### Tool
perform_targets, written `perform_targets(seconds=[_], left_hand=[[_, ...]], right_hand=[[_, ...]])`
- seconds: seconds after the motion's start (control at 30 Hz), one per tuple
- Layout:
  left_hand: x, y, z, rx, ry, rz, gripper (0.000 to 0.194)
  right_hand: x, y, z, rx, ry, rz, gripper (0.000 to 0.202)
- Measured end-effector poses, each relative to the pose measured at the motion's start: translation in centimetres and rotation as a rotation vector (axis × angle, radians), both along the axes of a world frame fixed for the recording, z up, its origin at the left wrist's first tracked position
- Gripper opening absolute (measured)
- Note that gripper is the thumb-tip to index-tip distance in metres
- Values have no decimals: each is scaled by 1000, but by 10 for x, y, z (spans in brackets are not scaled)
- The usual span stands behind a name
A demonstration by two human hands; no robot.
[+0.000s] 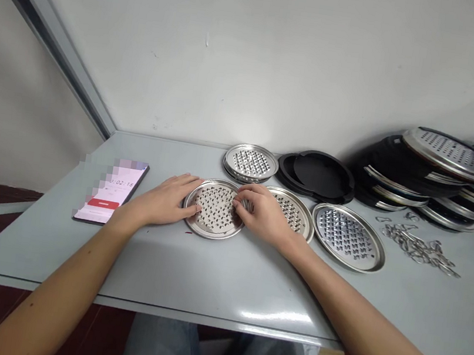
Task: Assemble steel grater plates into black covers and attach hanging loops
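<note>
A round metal grater disc point(215, 213) lies on the table in front of me. My left hand point(169, 198) rests at its left side, fingers stretched towards the rim and thumb tip on the perforated face. Over the disc's right edge, my right hand point(262, 213) has its fingers bent together in a pinch; whatever they hold, if anything, is hidden. Partly behind that hand lies a second grater disc point(296, 213). Farther right is a third, coarser grater disc point(348, 237).
Behind stand a small stack of grater discs point(252, 161) and black round trays point(321, 175). Piles of black trays with discs point(449, 154) rise at the right, near a heap of wire clips point(420, 245). A phone point(112, 191) lies at the left. The wall point(255, 55) borders the table.
</note>
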State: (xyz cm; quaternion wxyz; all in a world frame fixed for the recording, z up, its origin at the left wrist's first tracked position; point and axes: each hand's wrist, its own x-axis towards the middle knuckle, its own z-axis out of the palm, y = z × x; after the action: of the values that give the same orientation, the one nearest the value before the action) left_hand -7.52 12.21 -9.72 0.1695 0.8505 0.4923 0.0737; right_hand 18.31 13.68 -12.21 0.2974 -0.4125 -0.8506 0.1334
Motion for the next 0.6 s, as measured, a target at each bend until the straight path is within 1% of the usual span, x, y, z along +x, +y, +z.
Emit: perform_targets(seconds=[0.23, 0.33, 0.5, 0.6], left_hand=[[2, -1, 3, -24, -10, 1, 55], [3, -2, 4, -23, -20, 7, 56], [8, -4, 8, 8, -22, -5, 64], [10, -5, 6, 12, -4, 13, 74]], right_hand=[[10, 0, 10, 35, -26, 92, 13], [14, -1, 11, 13, -87, 134, 23], [14, -1, 11, -4, -135, 161, 34], [13, -1, 11, -5, -133, 164, 39]])
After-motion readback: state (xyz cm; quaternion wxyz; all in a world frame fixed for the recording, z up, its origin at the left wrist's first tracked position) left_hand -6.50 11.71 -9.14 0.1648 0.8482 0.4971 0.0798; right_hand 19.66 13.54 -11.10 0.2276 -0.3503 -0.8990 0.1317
